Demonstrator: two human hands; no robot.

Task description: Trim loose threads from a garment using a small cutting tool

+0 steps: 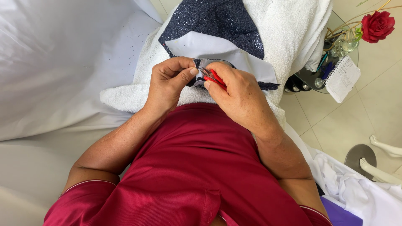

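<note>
On a white towel (138,94) spread over the lap, a piece of dark glittery fabric (217,21) with a white lining (217,52) was laid. Its near edge was pinched between thumb and bent forefinger of the left hand (167,81). Small red-handled snips (214,78) were gripped in the curled fingers of the right hand (236,94), the blades touching that edge just beside the left thumb. A red rose (377,26) and a notepad (342,78) were seen well apart, to the right.
</note>
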